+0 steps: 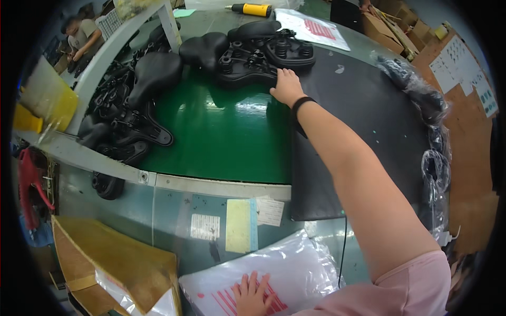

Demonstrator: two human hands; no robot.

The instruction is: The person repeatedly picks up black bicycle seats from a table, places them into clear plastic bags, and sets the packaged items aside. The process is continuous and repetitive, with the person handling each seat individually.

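While the left hand (253,296) rests on plastic bags (298,255), the right hand (287,87) meets a saddle (247,66).

In the head view, the saddle lies upturned among other saddles (205,48), between the green surface (226,139) and the mat's (382,116) far end. The right fingers look close together; whether they clamp it, I cannot tell. The left fingers are spread. Taking hold seems the step in hand; lifting would call for a firm grip.
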